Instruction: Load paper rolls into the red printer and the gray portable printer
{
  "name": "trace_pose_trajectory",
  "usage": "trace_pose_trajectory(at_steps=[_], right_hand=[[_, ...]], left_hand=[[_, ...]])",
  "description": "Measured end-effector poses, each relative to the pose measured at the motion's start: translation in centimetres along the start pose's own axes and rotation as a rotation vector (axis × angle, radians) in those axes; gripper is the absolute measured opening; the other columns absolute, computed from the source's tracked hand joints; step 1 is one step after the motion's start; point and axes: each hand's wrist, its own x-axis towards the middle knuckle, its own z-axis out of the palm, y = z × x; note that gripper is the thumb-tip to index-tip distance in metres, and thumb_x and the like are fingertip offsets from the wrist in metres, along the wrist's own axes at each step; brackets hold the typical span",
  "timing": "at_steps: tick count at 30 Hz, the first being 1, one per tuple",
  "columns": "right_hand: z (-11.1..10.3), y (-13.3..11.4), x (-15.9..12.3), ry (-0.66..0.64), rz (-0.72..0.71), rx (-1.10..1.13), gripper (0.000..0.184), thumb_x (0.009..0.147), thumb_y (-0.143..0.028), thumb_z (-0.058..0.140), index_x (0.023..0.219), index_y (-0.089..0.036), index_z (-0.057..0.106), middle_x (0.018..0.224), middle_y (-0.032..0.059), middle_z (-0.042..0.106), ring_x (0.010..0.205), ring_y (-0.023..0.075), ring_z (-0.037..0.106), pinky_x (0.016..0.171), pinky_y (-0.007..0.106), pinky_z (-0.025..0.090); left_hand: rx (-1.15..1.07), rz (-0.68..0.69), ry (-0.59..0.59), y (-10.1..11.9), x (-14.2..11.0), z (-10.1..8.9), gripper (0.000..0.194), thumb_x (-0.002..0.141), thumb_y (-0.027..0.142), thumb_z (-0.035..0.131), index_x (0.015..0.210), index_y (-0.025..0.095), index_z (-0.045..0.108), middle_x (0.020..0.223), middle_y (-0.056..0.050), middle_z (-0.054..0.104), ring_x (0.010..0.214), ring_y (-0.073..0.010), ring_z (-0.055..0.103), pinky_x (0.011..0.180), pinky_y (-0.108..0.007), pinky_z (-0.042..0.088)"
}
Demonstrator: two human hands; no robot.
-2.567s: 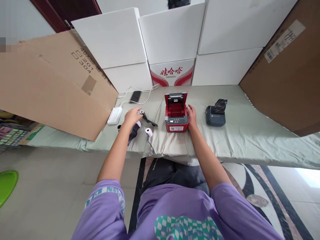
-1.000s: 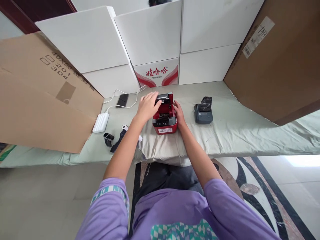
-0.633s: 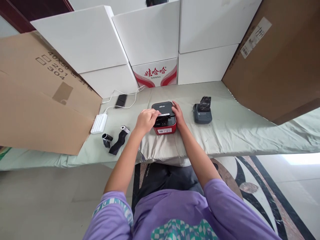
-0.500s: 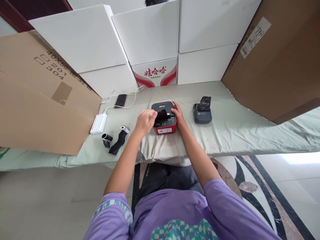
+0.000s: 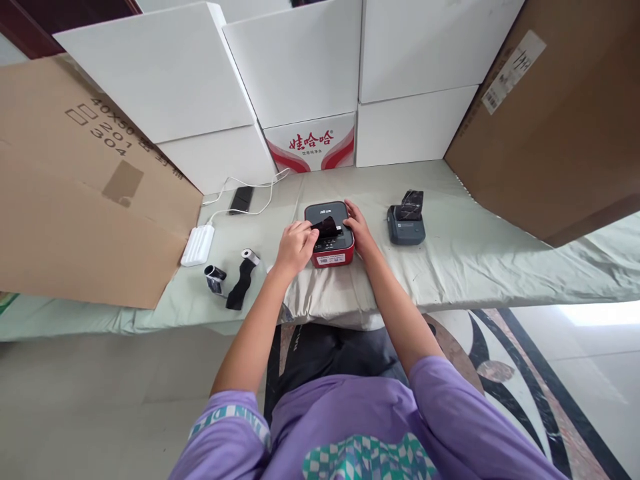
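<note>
A small red printer (image 5: 331, 253) with a dark lid sits shut on the green-grey cloth of the table (image 5: 465, 260), straight ahead of me. My left hand (image 5: 295, 245) is closed in a pinch on a black strip (image 5: 326, 229) that sticks out of the printer's slot. Against the printer's right side rests my right hand (image 5: 359, 229), its fingers curled round the casing. Left of the printer lie a black strip with a white roll core (image 5: 241, 280) and a small black roll (image 5: 214, 277).
A second, grey printer (image 5: 406, 220) stands to the right. A white power bank (image 5: 198, 245), its cable and a black phone (image 5: 242, 199) lie at the left. White boxes (image 5: 300, 67) line the back; brown cartons (image 5: 75, 193) stand at both sides.
The red printer's lid, open earlier, has been shut. My left hand came from the rolls at the left to the lid, then down to the slot, and now pinches the black strip.
</note>
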Motion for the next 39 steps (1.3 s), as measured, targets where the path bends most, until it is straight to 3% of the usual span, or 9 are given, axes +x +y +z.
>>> trace_pose_trajectory(at_steps=[7,11,13,15,19,22,28,34,39], right_hand=[[0.3,0.0,-0.2,0.035,0.003,0.024,0.065,0.069,-0.039,0.068,0.133,-0.027,0.06,0.148,0.0054,0.061,0.142,0.0265,0.051,0.125,0.044,0.037],[0.0,-0.9,-2.1,0.15,0.085,-0.041,0.067,0.073,-0.05,0.073,0.134,-0.025,0.06,0.149,0.0112,0.059,0.137,0.0301,0.056,0.121,0.048,0.042],[-0.5,-1.7,-4.0,0.128,0.101,-0.099,0.068,0.077,-0.057,0.073,0.136,-0.025,0.059,0.151,0.012,0.058,0.137,0.0312,0.056,0.119,0.049,0.044],[-0.9,-2.6,-6.1,-0.002,0.065,-0.171,0.072,0.08,-0.059,0.073,0.142,-0.026,0.056,0.155,0.0116,0.055,0.142,0.0318,0.052,0.119,0.048,0.044],[-0.9,-4.0,-9.0,-0.215,-0.15,-0.44,0.095,0.076,-0.047,0.083,0.158,-0.026,0.039,0.159,0.0122,0.05,0.146,0.0343,0.049,0.119,0.05,0.043],[-0.4,-4.5,-9.1,-0.21,-0.265,-0.656,0.092,0.077,-0.038,0.082,0.157,-0.022,0.04,0.149,0.0145,0.06,0.137,0.0371,0.057,0.114,0.053,0.046],[-1.0,-5.7,-5.4,-0.153,-0.272,-0.821,0.083,0.076,-0.029,0.077,0.152,-0.018,0.045,0.143,0.0161,0.064,0.127,0.0397,0.062,0.108,0.057,0.047],[-3.3,-9.6,2.6,-0.105,-0.243,-0.825,0.075,0.067,-0.023,0.078,0.138,-0.016,0.057,0.138,0.014,0.067,0.128,0.0357,0.062,0.108,0.05,0.05],[-5.8,-11.8,9.7,-0.089,-0.012,-0.806,0.062,0.057,-0.016,0.085,0.115,-0.014,0.066,0.103,0.0068,0.076,0.1,0.0292,0.071,0.086,0.044,0.063]], left_hand=[[0.006,-0.005,-0.013,0.2,0.1,-0.1,0.051,0.107,0.04,0.034,0.07,0.022,0.063,0.107,-0.009,0.073,0.109,-0.0259,0.063,0.105,-0.043,0.045],[-0.053,-0.023,-0.025,-0.3,-0.4,-0.6,0.033,0.102,0.042,0.048,0.11,0.022,0.073,0.138,-0.01,0.066,0.131,-0.0274,0.058,0.117,-0.043,0.04],[-0.141,-0.123,-0.032,-0.9,-0.7,-0.8,0.049,0.099,0.046,0.056,0.141,0.022,0.059,0.158,-0.011,0.051,0.147,-0.0287,0.045,0.124,-0.043,0.035],[-0.29,-0.236,-0.118,-1.5,-0.9,-0.7,0.073,0.094,0.051,0.064,0.157,0.023,0.041,0.166,-0.013,0.041,0.154,-0.0305,0.038,0.125,-0.045,0.033],[-0.662,-0.237,-0.327,-2.1,-0.9,-0.2,0.097,0.082,0.05,0.079,0.161,0.026,0.03,0.156,-0.013,0.053,0.14,-0.0303,0.056,0.115,-0.044,0.047],[-0.695,-0.232,-0.31,-2.2,-0.5,0.2,0.104,0.073,0.044,0.088,0.16,0.025,0.033,0.145,-0.012,0.063,0.127,-0.0297,0.065,0.109,-0.045,0.051],[-0.574,-0.19,-0.205,-2.3,3.3,1.1,0.108,0.067,0.04,0.092,0.159,0.025,0.036,0.136,-0.011,0.068,0.121,-0.032,0.067,0.106,-0.047,0.052],[-0.754,-0.026,-0.094,-2.3,12.7,4.4,0.108,0.061,0.041,0.095,0.153,0.019,0.042,0.135,-0.014,0.067,0.123,-0.0318,0.065,0.108,-0.046,0.05],[-0.839,0.002,-0.081,-2.2,20.5,8.3,0.102,0.059,0.038,0.095,0.146,0.016,0.046,0.138,-0.016,0.065,0.128,-0.031,0.062,0.11,-0.045,0.048]])
